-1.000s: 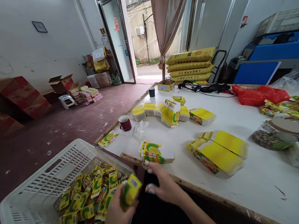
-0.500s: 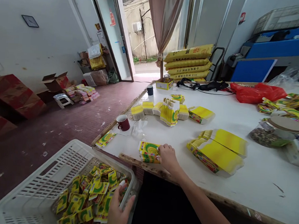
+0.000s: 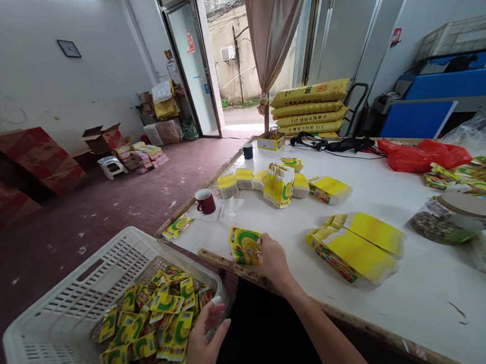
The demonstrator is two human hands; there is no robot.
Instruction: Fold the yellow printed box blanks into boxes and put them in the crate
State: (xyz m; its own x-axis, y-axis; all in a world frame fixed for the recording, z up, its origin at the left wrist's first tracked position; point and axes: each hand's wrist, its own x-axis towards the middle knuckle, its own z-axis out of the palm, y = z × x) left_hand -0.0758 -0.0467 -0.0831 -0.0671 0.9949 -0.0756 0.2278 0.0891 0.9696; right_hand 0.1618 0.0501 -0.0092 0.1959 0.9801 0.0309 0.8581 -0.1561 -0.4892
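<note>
At the front edge of the white table [image 3: 423, 297], my right hand [image 3: 274, 263] has its fingers closed on the right end of a flat yellow-and-green printed carton [image 3: 243, 242]. Whether there is one carton or a few together is hard to see. My left hand [image 3: 206, 342] holds nothing, fingers apart, over the right rim of a white plastic basket [image 3: 78, 292]. Inside the basket lies a loose heap of small yellow-and-green packets [image 3: 166, 302].
Stacked flat yellow cartons [image 3: 359, 250] lie to the right. Further back stand bundled cartons [image 3: 279, 187], a maroon mug [image 3: 205, 201] and a dark mug [image 3: 247, 151]. At the right are a lidded jar [image 3: 446, 220] and a red plastic bag [image 3: 425, 156].
My left hand has moved slightly right and its fingers look more bent. My right hand keeps hold of the carton, which is turned a little. The whole view has shifted slightly.
</note>
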